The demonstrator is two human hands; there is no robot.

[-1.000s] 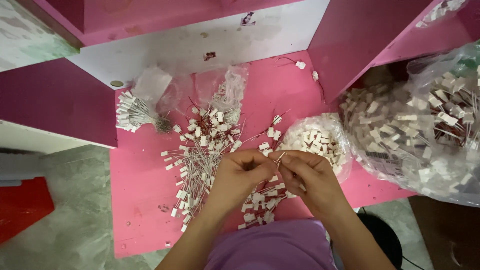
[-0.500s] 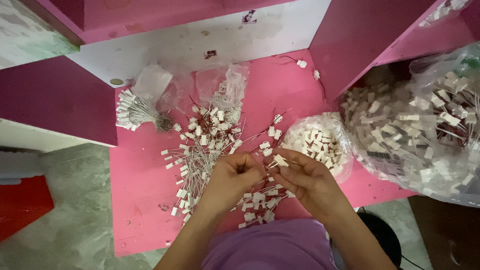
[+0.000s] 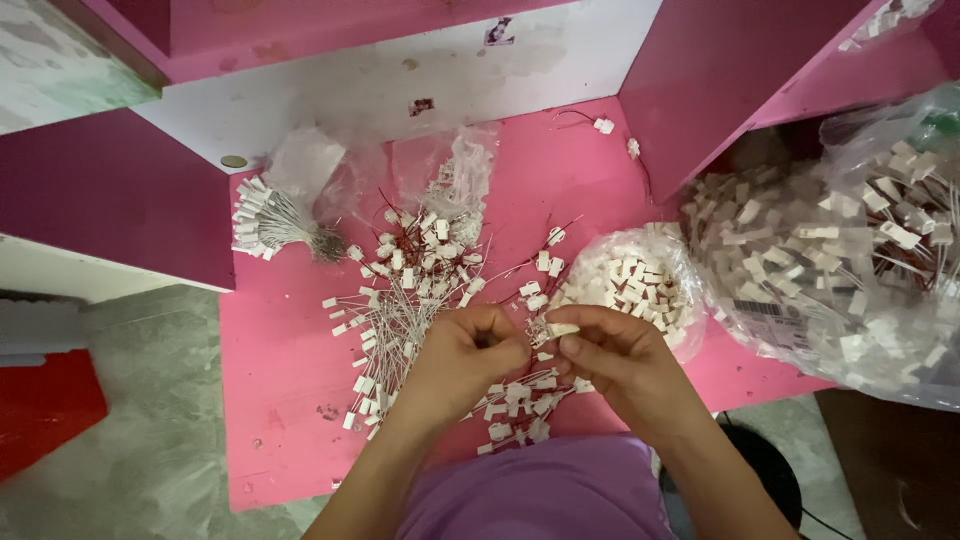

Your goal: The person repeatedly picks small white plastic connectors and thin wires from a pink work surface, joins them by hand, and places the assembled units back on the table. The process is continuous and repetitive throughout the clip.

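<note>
Our left hand (image 3: 470, 355) and right hand (image 3: 610, 352) meet at centre, fingers curled and pinched, forearms angling inward.

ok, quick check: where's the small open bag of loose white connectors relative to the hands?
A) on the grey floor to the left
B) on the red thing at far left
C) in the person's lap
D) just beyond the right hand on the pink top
D: the small clear bag of white connectors lies on the pink tabletop just past the right hand, while the left hand sits beside it.
</note>
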